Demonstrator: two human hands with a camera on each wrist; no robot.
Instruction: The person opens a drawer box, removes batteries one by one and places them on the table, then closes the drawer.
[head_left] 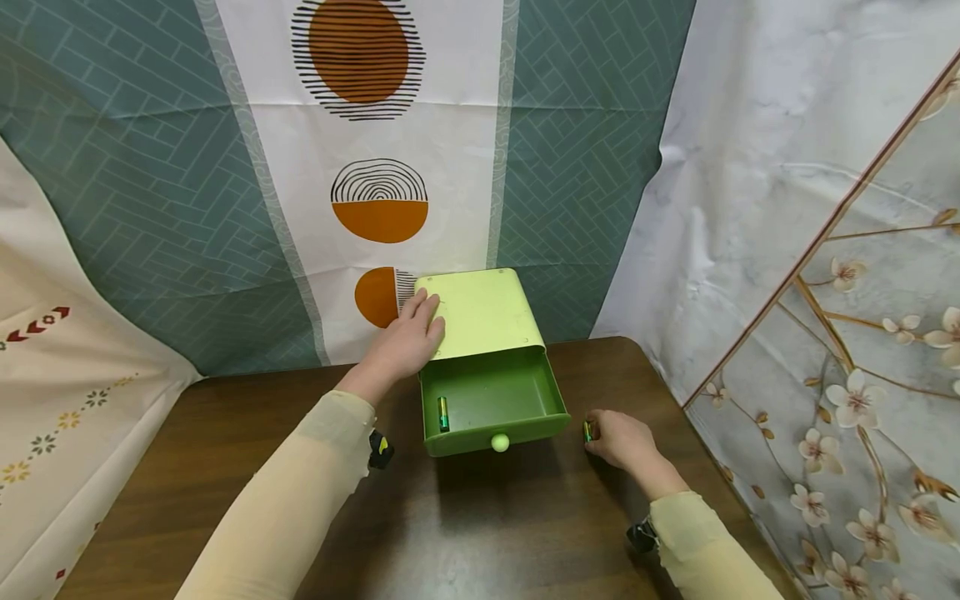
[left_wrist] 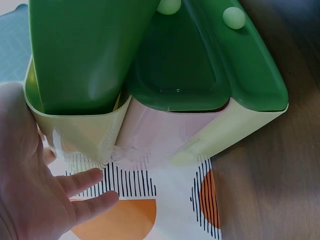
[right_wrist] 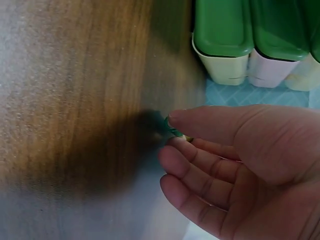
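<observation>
A small drawer cabinet with a pale yellow-green top [head_left: 487, 308] stands at the back of the table. Its top green drawer [head_left: 504, 392] is pulled out, and one green-and-gold battery [head_left: 443, 414] lies inside by the left wall. My left hand [head_left: 405, 340] rests on the cabinet's upper left edge, fingers extended; the left wrist view has it beside the pulled-out drawer. Right of the drawer, low over the tabletop, my right hand [head_left: 624, 439] pinches another battery [head_left: 588, 432] between thumb and fingers. In the right wrist view, the fingers hide most of this battery [right_wrist: 173, 129].
Below the pulled-out drawer, two more drawers are closed, one showing a round pale knob [left_wrist: 234, 18]. A patterned cloth [head_left: 375, 142] hangs right behind the cabinet. The brown wooden table [head_left: 480, 533] ends at a flowered cloth [head_left: 847, 400] on the right.
</observation>
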